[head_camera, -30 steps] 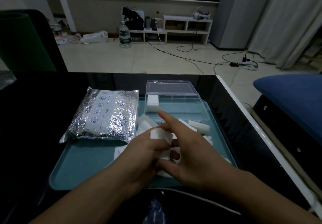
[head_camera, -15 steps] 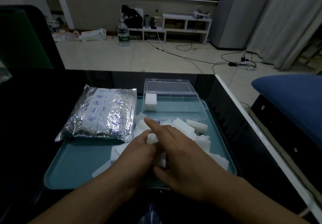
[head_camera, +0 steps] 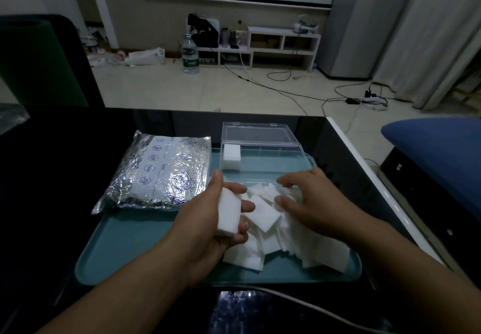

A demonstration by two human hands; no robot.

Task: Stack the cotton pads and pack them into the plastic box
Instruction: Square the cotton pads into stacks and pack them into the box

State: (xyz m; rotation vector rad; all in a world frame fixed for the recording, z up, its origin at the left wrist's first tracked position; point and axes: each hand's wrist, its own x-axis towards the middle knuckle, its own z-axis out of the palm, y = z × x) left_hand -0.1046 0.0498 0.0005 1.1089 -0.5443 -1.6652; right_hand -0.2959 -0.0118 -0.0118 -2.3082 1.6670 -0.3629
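A: Which step was in hand at that moment?

B: Gathering, I'd judge. The left hand held a small stack of cotton pads, its grip curled round it with the thumb up along the far side and the fingertips wrapped over the near edge. The right hand was down on the loose pile of pads, fingers bent over the top sheets. Whether it had actually pinched one I couldn't tell; the fingertips sat among white sheets that all looked alike.

A: And where was everything lying?

B: All on the teal tray on the dark worktop. The loose pile was spread across the tray's near right part. The plastic box stood open at the far end of the tray, lid tipped back, with one finished stack already standing in its left end; the remainder looked empty. A silver foil pouch lay on the tray to the left of the box.

A: So what did the next move call for?

B: Probably lifting one pad from the pile and laying it squarely on the held stack, edges matched. Once the stack was thick enough, it would go into the box beside the first one. The pads looked thin and limp, so separating a single sheet might have been fiddly.
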